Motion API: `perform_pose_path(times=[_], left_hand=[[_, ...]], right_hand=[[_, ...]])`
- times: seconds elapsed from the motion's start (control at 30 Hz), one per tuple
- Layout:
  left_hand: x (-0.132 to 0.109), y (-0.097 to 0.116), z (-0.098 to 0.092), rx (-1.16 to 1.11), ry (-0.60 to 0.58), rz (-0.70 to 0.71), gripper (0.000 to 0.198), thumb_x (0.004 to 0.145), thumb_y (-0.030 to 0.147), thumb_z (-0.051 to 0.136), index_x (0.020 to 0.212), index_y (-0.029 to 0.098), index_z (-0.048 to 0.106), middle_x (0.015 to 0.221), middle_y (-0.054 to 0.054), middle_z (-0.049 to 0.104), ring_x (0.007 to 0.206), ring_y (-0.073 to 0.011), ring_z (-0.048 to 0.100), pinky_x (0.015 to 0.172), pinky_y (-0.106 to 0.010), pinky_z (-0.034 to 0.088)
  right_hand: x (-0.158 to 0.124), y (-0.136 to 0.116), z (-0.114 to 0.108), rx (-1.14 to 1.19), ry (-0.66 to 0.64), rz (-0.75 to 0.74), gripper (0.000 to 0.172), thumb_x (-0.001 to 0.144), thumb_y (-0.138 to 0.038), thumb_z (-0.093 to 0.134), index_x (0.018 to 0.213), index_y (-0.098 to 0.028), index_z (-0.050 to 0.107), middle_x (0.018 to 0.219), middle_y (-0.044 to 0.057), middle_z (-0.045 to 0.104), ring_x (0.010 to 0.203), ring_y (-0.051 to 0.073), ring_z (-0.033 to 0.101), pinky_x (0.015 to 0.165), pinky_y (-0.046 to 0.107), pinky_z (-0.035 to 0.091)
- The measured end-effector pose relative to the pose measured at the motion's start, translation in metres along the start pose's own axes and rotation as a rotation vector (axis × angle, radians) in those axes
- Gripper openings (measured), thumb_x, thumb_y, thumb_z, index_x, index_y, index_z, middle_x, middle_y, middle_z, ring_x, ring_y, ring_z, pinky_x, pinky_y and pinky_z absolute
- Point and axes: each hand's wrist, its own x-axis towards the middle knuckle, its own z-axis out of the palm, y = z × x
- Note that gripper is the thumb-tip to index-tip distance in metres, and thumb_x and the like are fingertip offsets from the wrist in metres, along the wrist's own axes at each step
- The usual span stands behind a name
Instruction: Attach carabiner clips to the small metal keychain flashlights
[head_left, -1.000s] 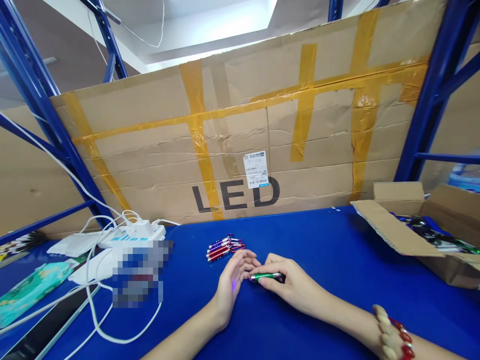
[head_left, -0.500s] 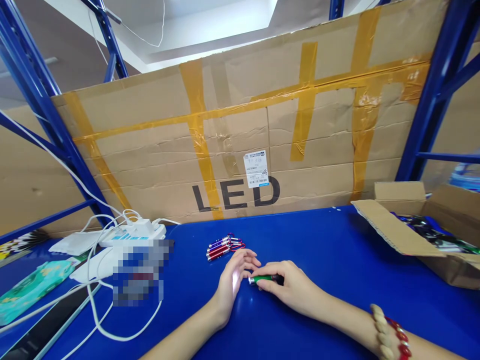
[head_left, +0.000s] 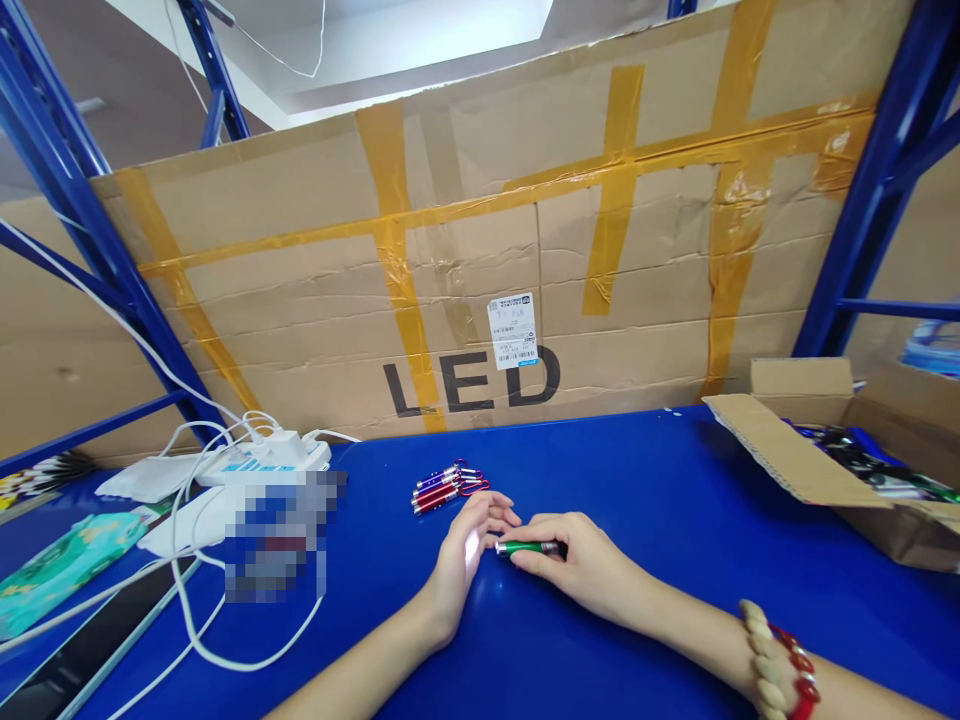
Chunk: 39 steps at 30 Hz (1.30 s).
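A small green flashlight (head_left: 531, 548) with a silver head is held between the fingers and thumb of my right hand (head_left: 574, 550). Its lit end points left, and a bright spot shows on the palm of my left hand (head_left: 469, 550). That hand is cupped with its fingers apart and nothing in it, just left of the flashlight's tip. Behind it on the blue table (head_left: 600, 470) lie several purple and red flashlights (head_left: 439, 488) with clips, side by side.
An open cardboard box (head_left: 810, 470) full of small items stands at the right. At the left are a white power strip (head_left: 262, 457), looping white cables, a teal packet (head_left: 75, 570) and a dark flat device (head_left: 97, 640). A large carton (head_left: 330, 320) stands behind the table.
The green flashlight has turned slightly in my right hand, with more of its barrel showing. The view has shifted a little; my left hand holds its cupped pose.
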Motion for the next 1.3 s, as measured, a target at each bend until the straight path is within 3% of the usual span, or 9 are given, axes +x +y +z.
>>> perform_pose_path(times=[0.17,0.4,0.6,0.9,1.3], left_hand=[[-0.0037,0.003,0.0023,-0.005,0.032,-0.012,0.029,0.069,0.04,0.055,0.082,0.015,0.055,0.075,-0.004,0.058,0.078,-0.0177,0.053,0.07,-0.027,0.038],[-0.0038,0.0042,0.002,0.021,0.013,-0.019,0.029,0.071,0.041,0.052,0.083,0.015,0.055,0.075,-0.004,0.058,0.072,-0.0177,0.054,0.068,-0.029,0.038],[-0.0028,0.0027,0.0009,0.033,0.007,0.002,0.029,0.072,0.042,0.051,0.083,0.015,0.054,0.077,-0.005,0.057,0.075,-0.0183,0.052,0.069,-0.029,0.038],[-0.0036,0.0045,0.0017,0.038,-0.002,-0.004,0.028,0.072,0.041,0.05,0.083,0.015,0.054,0.079,-0.005,0.056,0.076,-0.0176,0.052,0.069,-0.028,0.037],[-0.0044,0.0039,0.0026,0.057,0.0,0.005,0.029,0.072,0.041,0.05,0.082,0.015,0.054,0.079,-0.005,0.055,0.077,-0.0172,0.051,0.068,-0.027,0.036]], right_hand=[[-0.0003,-0.0034,-0.0012,0.081,0.036,-0.054,0.032,0.084,-0.035,0.049,0.112,-0.027,0.061,0.083,0.001,0.066,0.066,0.014,0.054,0.06,0.022,0.038],[-0.0016,-0.0088,-0.0038,0.217,0.03,-0.032,0.029,0.085,-0.034,0.048,0.104,-0.023,0.066,0.084,0.002,0.069,0.072,0.015,0.06,0.066,0.023,0.043],[-0.002,-0.0077,-0.0027,0.13,0.013,0.01,0.029,0.084,-0.036,0.047,0.099,-0.023,0.068,0.071,0.0,0.067,0.064,0.014,0.058,0.059,0.022,0.04],[-0.0032,-0.0095,-0.0041,-0.06,0.042,0.009,0.027,0.083,-0.042,0.05,0.092,-0.027,0.07,0.077,0.0,0.065,0.064,0.014,0.052,0.057,0.022,0.035],[-0.0035,-0.0095,-0.0035,-0.068,0.038,-0.004,0.019,0.079,-0.037,0.058,0.092,-0.031,0.07,0.077,-0.002,0.065,0.067,0.013,0.054,0.058,0.021,0.035]])
